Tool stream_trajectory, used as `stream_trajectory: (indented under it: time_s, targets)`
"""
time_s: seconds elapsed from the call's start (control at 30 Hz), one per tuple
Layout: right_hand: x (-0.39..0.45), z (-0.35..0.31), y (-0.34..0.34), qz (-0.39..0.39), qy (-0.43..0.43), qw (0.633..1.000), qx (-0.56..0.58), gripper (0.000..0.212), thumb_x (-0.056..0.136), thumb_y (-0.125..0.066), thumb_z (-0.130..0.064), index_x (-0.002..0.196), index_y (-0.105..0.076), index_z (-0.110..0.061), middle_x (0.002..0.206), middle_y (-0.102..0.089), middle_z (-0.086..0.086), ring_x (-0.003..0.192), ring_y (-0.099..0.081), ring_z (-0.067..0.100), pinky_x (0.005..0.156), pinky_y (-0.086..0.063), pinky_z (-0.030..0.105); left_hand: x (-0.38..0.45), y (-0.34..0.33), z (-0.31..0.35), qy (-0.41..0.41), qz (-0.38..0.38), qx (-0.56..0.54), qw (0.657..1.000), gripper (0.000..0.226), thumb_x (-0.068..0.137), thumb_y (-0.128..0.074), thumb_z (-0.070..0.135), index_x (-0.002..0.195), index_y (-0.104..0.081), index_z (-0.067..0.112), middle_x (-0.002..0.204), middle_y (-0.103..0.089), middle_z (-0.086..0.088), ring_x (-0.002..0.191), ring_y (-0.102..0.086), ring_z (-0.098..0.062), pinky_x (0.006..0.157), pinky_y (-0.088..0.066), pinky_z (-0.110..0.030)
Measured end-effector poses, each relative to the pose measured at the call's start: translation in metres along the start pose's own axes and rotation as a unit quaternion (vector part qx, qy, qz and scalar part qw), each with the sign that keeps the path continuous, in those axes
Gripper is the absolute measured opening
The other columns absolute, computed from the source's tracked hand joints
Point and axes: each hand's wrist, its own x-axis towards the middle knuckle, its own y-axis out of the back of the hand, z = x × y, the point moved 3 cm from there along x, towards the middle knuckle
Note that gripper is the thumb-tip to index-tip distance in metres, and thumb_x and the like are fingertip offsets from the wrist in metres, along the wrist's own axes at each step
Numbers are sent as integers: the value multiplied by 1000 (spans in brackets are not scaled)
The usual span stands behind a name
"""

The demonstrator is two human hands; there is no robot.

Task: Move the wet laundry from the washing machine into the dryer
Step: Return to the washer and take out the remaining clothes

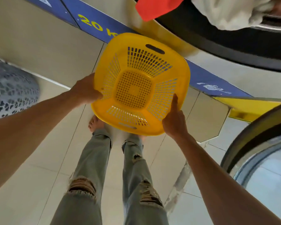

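Head view. A yellow plastic basket (141, 85) is held in the air in front of the person, above the tiled floor (31, 168). The basket has slotted walls, a perforated bottom and a handle slot in its far wall. Nothing lies inside it.

The left hand (86, 90) grips the left rim of the basket, with the thumb curled over the rim onto the inner wall. The right hand (174, 120) grips the near right corner of the rim; its thumb points straight up along the inner wall, and the other fingers are hidden below the basket.

The front of a machine (225, 69) runs across the top of the view, with a blue strip (94, 23) bearing yellow lettering that begins "20". The dark round opening (217, 34) of this machine is at the upper right, above the basket. A red cloth (154, 7) and a white cloth (230, 12) hang at that opening. Whether this machine is the washer or the dryer cannot be told.

A round glass door (258, 159) stands open at the right edge, just beside the right forearm. A grey perforated basket (11, 90) is at the left edge, well apart from the yellow basket. Below are torn light-blue jeans (91, 168) and a bare foot (95, 124) on the tiles.
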Motion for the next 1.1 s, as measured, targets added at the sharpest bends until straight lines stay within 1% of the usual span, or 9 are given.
stream_trajectory:
  time_s: [0.17, 0.3, 0.4, 0.5, 0.7, 0.77, 0.87, 0.93, 1.1]
  targets:
    - [-1, -6, 16, -77, -27, 996, -30, 74, 100, -45, -17, 160, -2, -27, 141, -50, 26, 124, -52, 46, 98, -43, 46, -8, 12, 16, 13, 22, 51, 998, 65, 80, -68, 15, 139, -40, 19, 128, -57, -20, 113, -55, -41, 80, -46, -40]
    - [-4, -12, 36, -133, -31, 989, -48, 59, 98, -50, -26, 155, -31, -23, 152, -45, 16, 135, -47, 37, 106, -40, 38, -24, 15, 41, -16, 86, 34, 996, 55, 85, -58, 15, 136, -38, 17, 110, -57, -15, 108, -56, -42, 76, -42, -39]
    - [-11, -19, 70, 5, -6, 1000, -4, 41, 94, -53, -24, 134, -59, -21, 136, -62, 12, 124, -57, 32, 100, -45, 37, -44, 15, 66, -63, 132, 32, 989, 62, 86, -57, 13, 145, -36, 18, 131, -57, -17, 123, -51, -40, 96, -43, -43]
    - [-30, -40, 126, 208, 61, 970, 113, 31, 93, -52, -15, 118, -69, -17, 123, -70, 7, 114, -63, 24, 92, -46, 30, -67, 16, 91, -116, 164, -6, 980, 60, 87, -59, 15, 144, -42, 20, 139, -56, -12, 126, -54, -31, 105, -41, -40]
    - [-41, -108, 266, 522, 250, 784, 224, 24, 80, -55, -16, 94, -75, -12, 97, -70, 8, 95, -64, 28, 83, -52, 40, -111, 13, 143, -212, 124, -69, 967, 46, 89, -59, 7, 133, -56, 19, 133, -62, -5, 118, -61, -21, 100, -47, -30]
    - [-21, -135, 300, 511, 246, 809, 154, 34, 82, -58, -34, 103, -72, -11, 103, -68, 9, 99, -63, 28, 87, -49, 35, -121, 13, 155, -227, 112, -92, 963, 41, 91, -58, 4, 129, -60, 17, 128, -65, -2, 115, -62, -17, 90, -43, -14]
    - [27, -157, 294, 286, 185, 934, -103, 61, 77, -47, -67, 119, -59, -25, 122, -65, 7, 111, -61, 28, 98, -48, 42, -132, 11, 165, -242, 100, -119, 958, 36, 92, -56, 0, 124, -63, 13, 121, -68, -2, 108, -62, -11, 79, -38, 3]
    - [41, -154, 272, 191, 157, 958, -142, 40, 78, -55, -64, 93, -61, -27, 107, -69, 3, 104, -63, 30, 94, -51, 44, -136, 8, 166, -244, 93, -138, 955, 35, 92, -55, 0, 123, -64, 14, 119, -69, -3, 105, -61, -8, 78, -38, 6]
    - [11, -137, 262, 343, 235, 908, 57, 14, 86, -66, -31, 79, -65, -20, 68, -58, -12, 75, -57, 8, 83, -50, 33, -140, -1, 152, -210, 67, -195, 956, 33, 93, -56, 3, 119, -65, 22, 114, -71, 2, 108, -65, -11, 87, -43, -7]
